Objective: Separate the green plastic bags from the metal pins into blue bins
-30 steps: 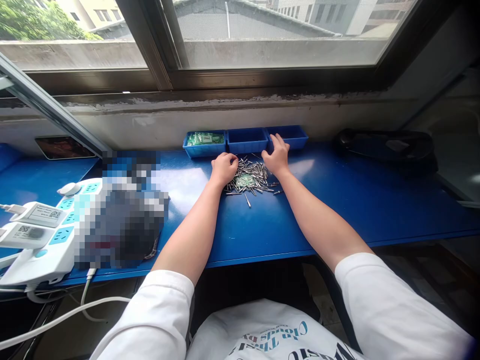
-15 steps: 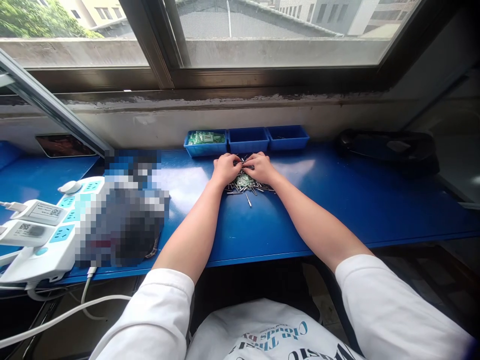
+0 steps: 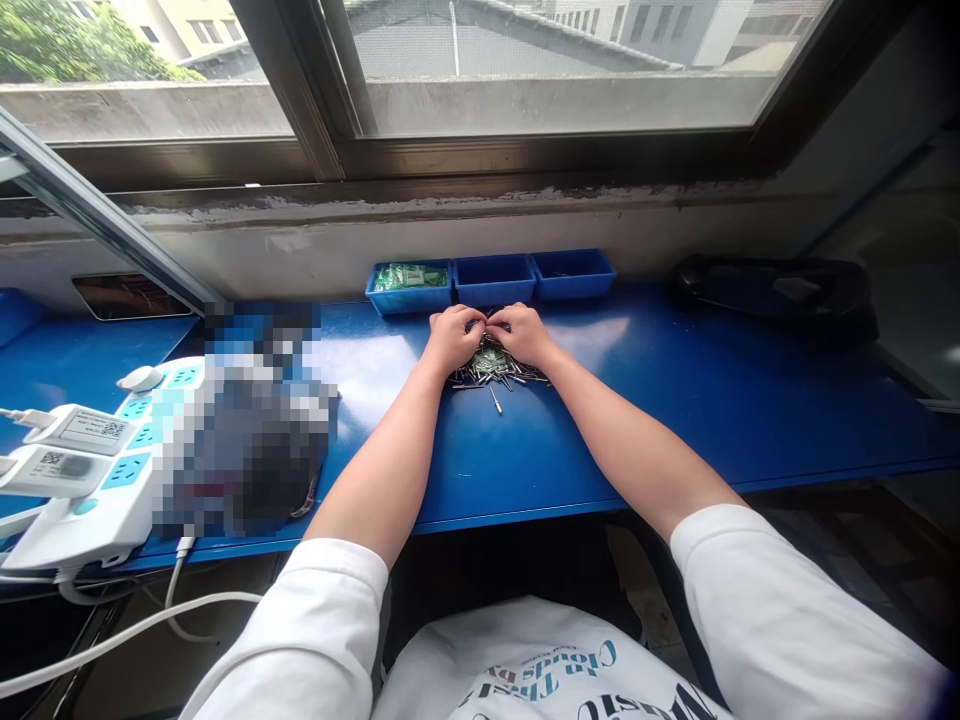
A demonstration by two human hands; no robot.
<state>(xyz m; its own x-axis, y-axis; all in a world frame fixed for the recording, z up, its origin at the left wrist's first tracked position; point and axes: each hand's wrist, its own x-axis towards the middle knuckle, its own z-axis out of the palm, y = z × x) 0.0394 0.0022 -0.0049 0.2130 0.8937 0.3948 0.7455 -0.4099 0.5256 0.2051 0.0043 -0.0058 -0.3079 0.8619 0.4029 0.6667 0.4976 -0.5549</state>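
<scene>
On the blue table lies a pile of small metal pins (image 3: 493, 366), with a greenish packet or piece among them. My left hand (image 3: 454, 337) is over the pile's left side, its fingers curled in a pinch. My right hand (image 3: 519, 334) mirrors it on the right, also closed, and the fingertips of both hands meet above the pile. What they hold is too small to make out. One lone pin (image 3: 496, 401) lies just in front of the pile.
Behind the pile stand three joined blue bins: the left (image 3: 409, 289) holds green packets, the right (image 3: 574, 274) a few dark bits. A white power strip (image 3: 97, 515) and a blurred-out heap are at left, a black bag (image 3: 776, 300) at right.
My fingertips have drawn together above the pile, the right hand's fingers shifting slightly. The pile and bins look unchanged.
</scene>
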